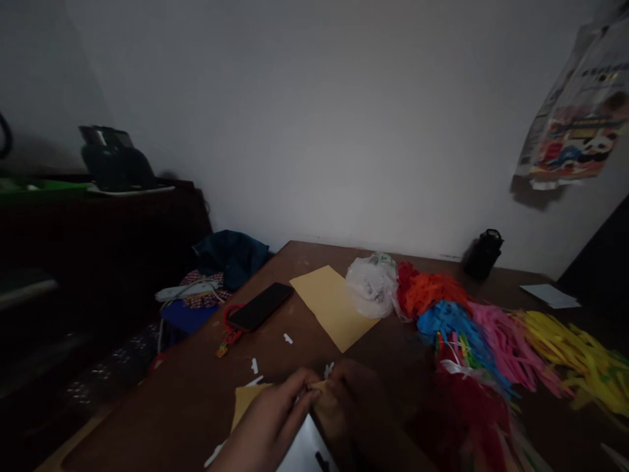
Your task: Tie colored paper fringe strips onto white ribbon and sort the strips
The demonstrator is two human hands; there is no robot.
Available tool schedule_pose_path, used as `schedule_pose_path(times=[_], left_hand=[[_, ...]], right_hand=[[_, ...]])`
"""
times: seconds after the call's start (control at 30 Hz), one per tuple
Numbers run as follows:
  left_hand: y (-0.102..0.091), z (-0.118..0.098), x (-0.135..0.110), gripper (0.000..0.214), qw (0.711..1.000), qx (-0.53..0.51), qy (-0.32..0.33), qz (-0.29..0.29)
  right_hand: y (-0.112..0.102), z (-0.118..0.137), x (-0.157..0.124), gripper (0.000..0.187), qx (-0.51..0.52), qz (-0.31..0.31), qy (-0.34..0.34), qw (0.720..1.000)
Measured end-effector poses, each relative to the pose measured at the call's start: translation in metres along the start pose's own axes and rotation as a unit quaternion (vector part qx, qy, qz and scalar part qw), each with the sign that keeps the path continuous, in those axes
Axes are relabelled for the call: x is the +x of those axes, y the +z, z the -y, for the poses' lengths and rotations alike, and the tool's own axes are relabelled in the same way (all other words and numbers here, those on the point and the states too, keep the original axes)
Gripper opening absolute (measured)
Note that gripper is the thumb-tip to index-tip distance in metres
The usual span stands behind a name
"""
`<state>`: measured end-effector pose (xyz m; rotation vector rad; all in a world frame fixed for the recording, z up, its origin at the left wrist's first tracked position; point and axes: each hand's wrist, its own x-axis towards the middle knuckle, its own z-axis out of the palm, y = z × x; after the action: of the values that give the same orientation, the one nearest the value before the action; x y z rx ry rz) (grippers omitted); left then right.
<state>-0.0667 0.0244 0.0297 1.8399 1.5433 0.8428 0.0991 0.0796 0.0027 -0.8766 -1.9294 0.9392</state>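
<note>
Low in the middle of the head view, my left hand (275, 413) and my right hand (361, 400) meet with fingertips pinched on a piece of tan paper (328, 414). A pale, flat object with a dark mark (305, 449) shows below the fingers; its kind is unclear. Another tan paper edge (246, 398) sticks out beside my left hand. Small white pieces (287, 339) are scattered on the table in front of the hands. Farther off lies a larger tan paper sheet (329, 305). Shadow hides much of my right hand.
On the brown table (191, 406) lie a dark phone (263, 307) with a red cord, a clear plastic bag (372, 285) and bundles of coloured strips (447, 321). A black object (484, 254) stands by the wall. At left are a dark cabinet (98, 242) and piled cloth (230, 257).
</note>
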Motion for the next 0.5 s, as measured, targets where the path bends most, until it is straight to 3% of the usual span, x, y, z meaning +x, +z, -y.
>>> schedule_pose_path(times=[0.07, 0.17, 0.3, 0.5], left_hand=[[0.000, 0.000, 0.000, 0.032, 1.000, 0.014, -0.005, -0.011], [0.000, 0.001, 0.001, 0.034, 0.999, 0.027, -0.002, -0.019], [0.002, 0.001, 0.001, 0.032, 0.999, 0.027, 0.011, -0.017], [0.004, 0.002, 0.004, 0.033, 0.999, 0.030, 0.008, -0.020]], right_hand=[[-0.001, -0.004, 0.000, 0.025, -0.013, 0.012, -0.006, 1.000], [-0.007, -0.009, 0.000, 0.006, -0.036, 0.003, -0.055, 0.998], [-0.013, -0.007, 0.002, 0.012, -0.113, -0.010, -0.175, 0.978], [-0.014, -0.001, 0.004, 0.015, -0.220, -0.083, -0.288, 0.928]])
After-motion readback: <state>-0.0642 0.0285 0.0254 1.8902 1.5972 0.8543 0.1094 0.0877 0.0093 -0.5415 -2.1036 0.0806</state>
